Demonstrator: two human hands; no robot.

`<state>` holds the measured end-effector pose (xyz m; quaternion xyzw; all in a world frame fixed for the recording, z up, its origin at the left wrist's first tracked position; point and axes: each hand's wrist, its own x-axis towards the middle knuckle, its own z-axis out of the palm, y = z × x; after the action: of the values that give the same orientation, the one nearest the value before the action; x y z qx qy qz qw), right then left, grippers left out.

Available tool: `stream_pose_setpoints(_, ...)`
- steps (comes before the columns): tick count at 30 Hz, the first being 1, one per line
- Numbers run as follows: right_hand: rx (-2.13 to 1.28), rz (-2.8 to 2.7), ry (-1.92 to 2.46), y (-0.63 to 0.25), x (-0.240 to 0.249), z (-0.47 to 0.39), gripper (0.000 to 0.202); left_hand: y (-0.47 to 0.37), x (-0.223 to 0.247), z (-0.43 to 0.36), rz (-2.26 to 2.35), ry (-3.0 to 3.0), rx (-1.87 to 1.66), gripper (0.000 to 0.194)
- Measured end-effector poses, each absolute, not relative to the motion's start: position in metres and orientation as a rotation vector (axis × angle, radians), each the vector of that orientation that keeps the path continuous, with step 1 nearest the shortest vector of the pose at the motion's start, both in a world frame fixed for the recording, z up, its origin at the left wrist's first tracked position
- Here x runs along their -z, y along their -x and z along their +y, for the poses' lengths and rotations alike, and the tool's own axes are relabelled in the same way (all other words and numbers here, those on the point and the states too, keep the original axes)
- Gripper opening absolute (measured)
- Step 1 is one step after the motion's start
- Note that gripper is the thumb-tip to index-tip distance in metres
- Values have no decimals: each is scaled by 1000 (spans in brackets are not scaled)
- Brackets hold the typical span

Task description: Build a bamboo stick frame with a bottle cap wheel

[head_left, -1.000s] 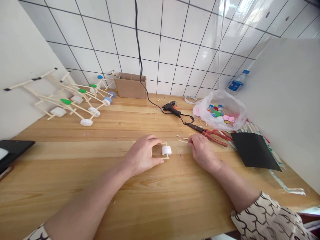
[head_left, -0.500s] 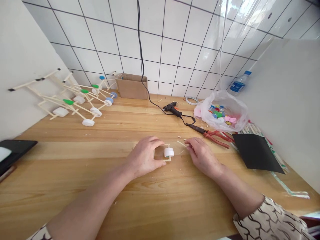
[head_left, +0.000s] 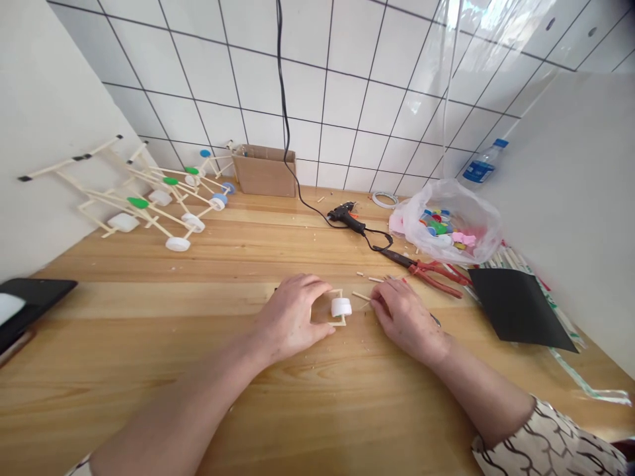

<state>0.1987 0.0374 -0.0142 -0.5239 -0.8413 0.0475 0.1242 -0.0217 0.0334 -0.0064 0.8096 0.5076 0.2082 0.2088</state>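
The left hand (head_left: pixel 292 316) grips the frame (head_left: pixel 338 324) between thumb and fingers, its white wheel (head_left: pixel 341 307) facing the right hand (head_left: pixel 409 322), whose fingertips pinch a stick (head_left: pixel 361 296) that points leftward, long axis roughly crosswise, just short of the wheel.

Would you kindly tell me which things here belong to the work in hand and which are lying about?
Work: stick frame in left hand; white round piece; thin stick; probably glue gun, pliers, plastic bag.
Apparently lying about: bottle; dark flat device.
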Motion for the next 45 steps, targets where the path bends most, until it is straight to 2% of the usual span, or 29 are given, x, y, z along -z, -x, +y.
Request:
stream_pose_setpoints(6,-242,-2277,1402,-196,15,32,8,23,8,33,1397,-2264,-578,42)
stream_pose_setpoints(10,-526,-2175,1287,-190,14,25,16,21,8,32,1376,-2260,-549,44)
stream_pose_setpoints(14,-663,-2153,1273,-184,13,23,19,20,8,32,1346,-2272,-516,43)
stream_pose_setpoints(31,-713,-2187,1318,-172,9,24,17,21,9,34,1286,-2357,-494,33)
stream_pose_setpoints(45,-757,-2178,1326,-174,9,25,15,20,9,34,1258,-2378,-495,35)
